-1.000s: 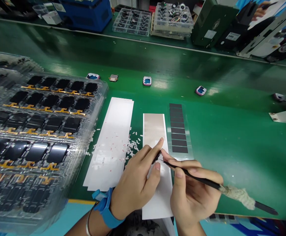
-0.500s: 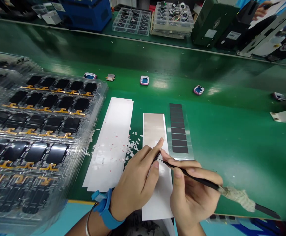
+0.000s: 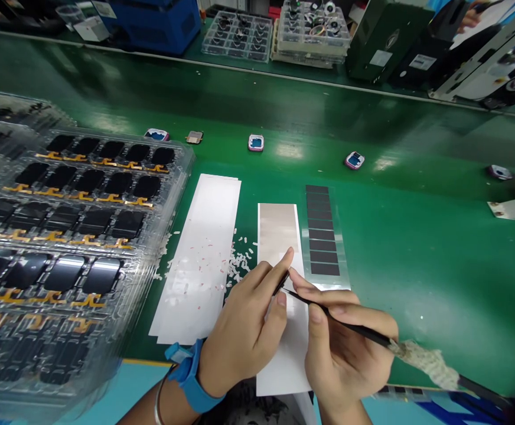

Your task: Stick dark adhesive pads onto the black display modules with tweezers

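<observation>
My left hand (image 3: pixel 246 330) pinches a small dark flat part (image 3: pixel 281 284) between thumb and forefinger, above a white backing strip (image 3: pixel 279 236). My right hand (image 3: pixel 344 348) grips black tweezers (image 3: pixel 355 327) whose tip touches that part. The tweezers' rear end is wrapped in whitish cloth. A clear strip carrying several dark rectangular pads (image 3: pixel 323 236) lies just right of the white strip. A blue wrist strap (image 3: pixel 191 372) sits on my left wrist.
Stacked clear trays of black screens with orange flex tails (image 3: pixel 75 218) fill the left. A wide white sheet (image 3: pixel 202 254) holds small peeled scraps. Small pink-framed parts (image 3: pixel 256 143) lie spread along the green belt. Trays and boxes (image 3: pixel 310 29) line the far side.
The small parts on the belt have drifted left. My hands stay nearly still; the tweezers have tilted slightly lower at the rear.
</observation>
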The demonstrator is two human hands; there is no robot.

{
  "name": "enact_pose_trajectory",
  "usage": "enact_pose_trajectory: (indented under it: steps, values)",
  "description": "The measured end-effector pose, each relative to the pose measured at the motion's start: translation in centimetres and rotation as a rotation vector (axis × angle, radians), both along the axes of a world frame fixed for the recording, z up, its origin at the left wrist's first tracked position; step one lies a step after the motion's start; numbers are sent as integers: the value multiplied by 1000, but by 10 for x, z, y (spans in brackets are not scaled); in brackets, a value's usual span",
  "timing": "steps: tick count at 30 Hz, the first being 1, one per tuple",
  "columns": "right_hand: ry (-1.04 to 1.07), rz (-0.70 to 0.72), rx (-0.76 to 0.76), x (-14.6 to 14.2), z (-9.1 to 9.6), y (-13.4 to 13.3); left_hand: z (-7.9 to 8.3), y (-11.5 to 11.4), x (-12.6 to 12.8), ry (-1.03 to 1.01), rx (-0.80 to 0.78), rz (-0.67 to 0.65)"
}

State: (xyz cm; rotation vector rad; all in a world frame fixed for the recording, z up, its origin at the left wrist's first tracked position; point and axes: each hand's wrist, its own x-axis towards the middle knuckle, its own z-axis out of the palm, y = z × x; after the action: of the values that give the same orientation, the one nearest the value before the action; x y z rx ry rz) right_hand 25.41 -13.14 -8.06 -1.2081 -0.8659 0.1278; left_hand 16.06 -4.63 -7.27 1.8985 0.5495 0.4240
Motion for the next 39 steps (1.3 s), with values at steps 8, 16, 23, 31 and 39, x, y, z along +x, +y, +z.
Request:
enact_pose_trajectory:
  steps: [8, 16, 23, 31, 39]
  values:
    - [-9, 6, 11, 1, 1, 1, -1, 0, -1, 4, 7, -3]
    - [19, 47, 19, 0, 1, 0, -2, 1, 1, 21, 43, 3]
    - [50, -16, 28, 1, 4, -1, -2, 1, 1, 33, 96, 5]
    - [42, 39, 42, 1, 2, -1, -2, 2, 4, 54, 116, 1]
    - [35, -9, 12, -1, 0, 1, -2, 1, 3, 68, 114, 7]
